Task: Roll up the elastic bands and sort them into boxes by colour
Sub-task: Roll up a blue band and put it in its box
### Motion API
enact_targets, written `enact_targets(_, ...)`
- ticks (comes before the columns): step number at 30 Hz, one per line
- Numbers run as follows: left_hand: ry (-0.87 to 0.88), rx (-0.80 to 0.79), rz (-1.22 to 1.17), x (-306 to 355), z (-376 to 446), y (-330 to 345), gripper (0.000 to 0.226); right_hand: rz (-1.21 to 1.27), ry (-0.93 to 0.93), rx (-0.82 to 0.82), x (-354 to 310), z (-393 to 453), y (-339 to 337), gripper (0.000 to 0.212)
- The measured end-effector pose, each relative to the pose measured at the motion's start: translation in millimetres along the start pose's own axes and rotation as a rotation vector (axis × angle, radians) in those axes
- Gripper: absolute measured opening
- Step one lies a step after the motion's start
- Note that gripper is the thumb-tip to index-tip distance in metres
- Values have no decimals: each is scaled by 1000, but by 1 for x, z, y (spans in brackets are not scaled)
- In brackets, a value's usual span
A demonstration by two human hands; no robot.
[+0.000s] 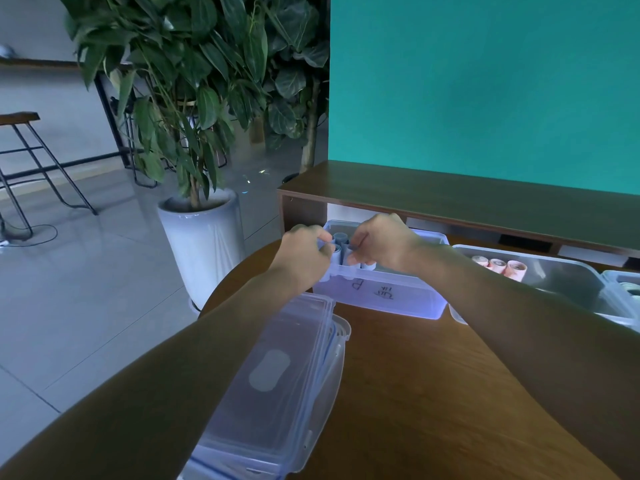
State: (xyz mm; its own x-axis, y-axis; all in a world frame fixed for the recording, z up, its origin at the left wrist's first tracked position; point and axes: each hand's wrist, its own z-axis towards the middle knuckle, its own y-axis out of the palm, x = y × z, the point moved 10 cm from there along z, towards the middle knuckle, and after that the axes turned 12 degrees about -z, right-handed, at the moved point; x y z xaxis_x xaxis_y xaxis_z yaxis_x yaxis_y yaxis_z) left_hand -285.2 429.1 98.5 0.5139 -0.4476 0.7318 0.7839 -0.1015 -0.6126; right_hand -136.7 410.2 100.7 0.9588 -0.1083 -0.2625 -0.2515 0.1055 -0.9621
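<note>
Over the near left corner of the clear box [381,299], a blue rolled band [337,252] sits pinched between both hands, the left hand [301,252] gripping it from the left and the right hand [381,244] from the right, fingers curled in close together. Other blue rolls [367,266] already stand upright inside against the front wall, so this looks like the placing step. To do it well, keep the roll tight while lowering it, since a slack pinch would probably let the elastic spring open; set it on end just beside its neighbours so they brace it, then release one hand at a time. Right of this box, a second box [561,282] holds pink rolls [498,266], so colours appear kept apart. Nearer the person, a stack of clear lids [277,393] rests on the wooden surface [415,393], partly under the left forearm.
</note>
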Motion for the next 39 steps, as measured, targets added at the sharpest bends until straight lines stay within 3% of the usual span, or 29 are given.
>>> enact_targets(4, -1, 2, 2, 0, 0, 0, 28, -57, -9, 8, -7, 3, 1, 9)
enact_targets(12, 12, 4, -5, 2, 0, 0, 29, -133, 33, 14, -5, 5, 0, 29)
enact_targets(24, 9, -3, 11, 0, 1, 3, 30, -183, 9, 9, -5, 15, 7, 21)
enact_targets(32, 4, -8, 28, -1, 1, 3, 29, -345, -1, -26, -11, 21, 9, 29)
enact_targets(39, 6, -13, 40, -1, 1, 4, 29, -254, 5, -15, -5, 22, 8, 23)
